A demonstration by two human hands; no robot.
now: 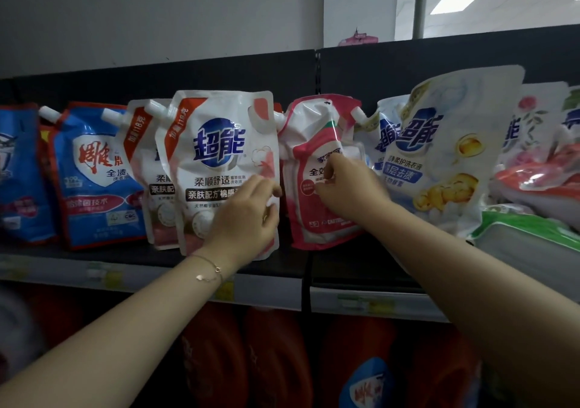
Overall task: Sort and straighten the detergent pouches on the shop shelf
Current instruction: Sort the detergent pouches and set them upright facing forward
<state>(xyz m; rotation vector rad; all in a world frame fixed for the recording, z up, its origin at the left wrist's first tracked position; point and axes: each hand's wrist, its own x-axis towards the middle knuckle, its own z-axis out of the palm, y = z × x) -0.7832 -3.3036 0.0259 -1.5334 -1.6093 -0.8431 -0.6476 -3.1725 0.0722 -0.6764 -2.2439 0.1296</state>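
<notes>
A white detergent pouch (219, 144) with a blue logo stands upright at the front of the black shelf (125, 255). My left hand (248, 213) grips its lower right edge, thumb on the front and fingers curled round the side. Just right of it a crumpled pink-and-white pouch (314, 144) leans, its top folded over. My right hand (348, 188) pinches the front of this pink pouch near its middle. A second white pouch (147, 169) stands behind the first one on its left.
Blue-and-red pouches (94, 169) stand at the left. A tall white-and-yellow pouch (439, 156) leans at the right, with flat-lying packs (527, 241) beyond it. Price labels run along the shelf edge (361, 304). Red containers (276, 360) fill the shelf below.
</notes>
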